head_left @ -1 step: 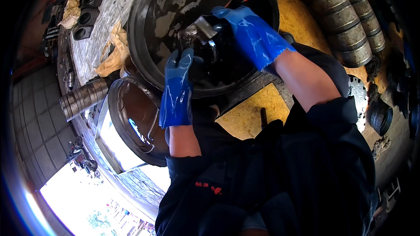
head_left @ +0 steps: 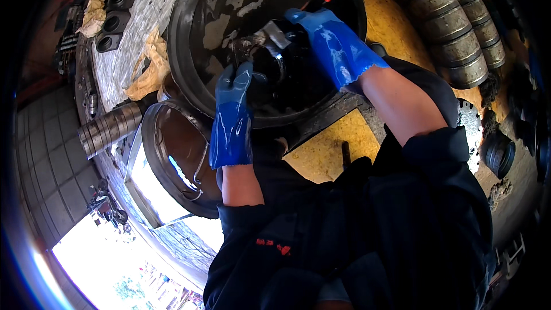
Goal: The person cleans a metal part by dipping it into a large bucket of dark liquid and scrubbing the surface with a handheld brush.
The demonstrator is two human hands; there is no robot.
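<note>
My right hand (head_left: 321, 28), in a wet blue rubber glove, is closed round a flat paintbrush (head_left: 278, 35). Its dark handle with a red tip sticks out above my fingers, and its metal ferrule and bristles point left. Under the bristles is a dark, wet metal part (head_left: 280, 70) with a rounded, shiny edge; most of its shape is lost in the dark. My left hand (head_left: 234, 95), gloved the same way, grips that part from the near left side, its fingertips partly hidden. Both hands are over a large round black basin (head_left: 189, 74) holding dark liquid with pale patches on the surface.
Left of the basin lie a tan rag (head_left: 150, 66) and a ribbed metal cylinder (head_left: 112, 130). A bucket with a wire handle (head_left: 158, 163) stands near my left forearm. Stacked metal cylinders (head_left: 447, 28) line the right side. Yellow board (head_left: 327, 146) shows below the basin.
My right hand and the paintbrush have shifted slightly to the right. My left hand stays in nearly the same place.
</note>
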